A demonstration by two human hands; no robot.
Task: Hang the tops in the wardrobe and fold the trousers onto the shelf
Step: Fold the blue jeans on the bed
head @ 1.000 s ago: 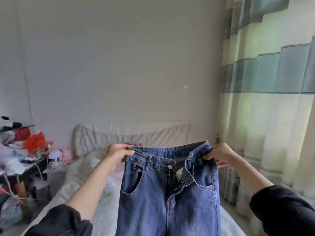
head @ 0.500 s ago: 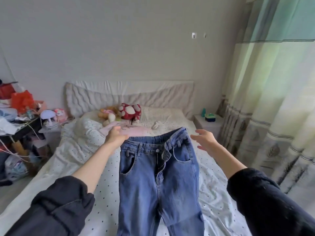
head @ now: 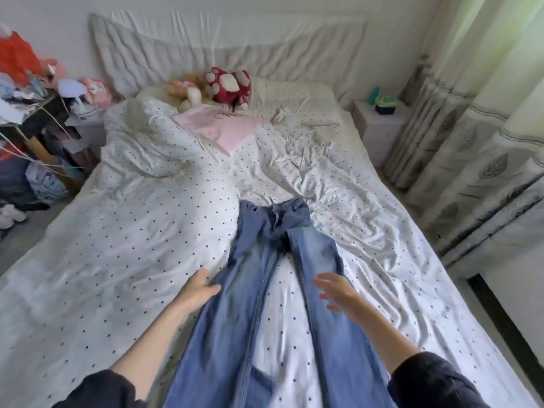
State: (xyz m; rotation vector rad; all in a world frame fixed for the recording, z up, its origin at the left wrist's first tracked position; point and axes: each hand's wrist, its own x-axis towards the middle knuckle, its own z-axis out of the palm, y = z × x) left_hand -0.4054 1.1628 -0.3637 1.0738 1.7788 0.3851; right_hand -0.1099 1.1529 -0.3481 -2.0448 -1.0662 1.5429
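From the head camera, one pair of faded blue denim jeans lay flat, legs spread, on a rumpled white polka-dotted bed sheet. The left hand, fingers loose, touched the outer edge of one leg. The right hand hovered released, fingers spread. One pink folded top lay near two plush toys; its print was unreadable.
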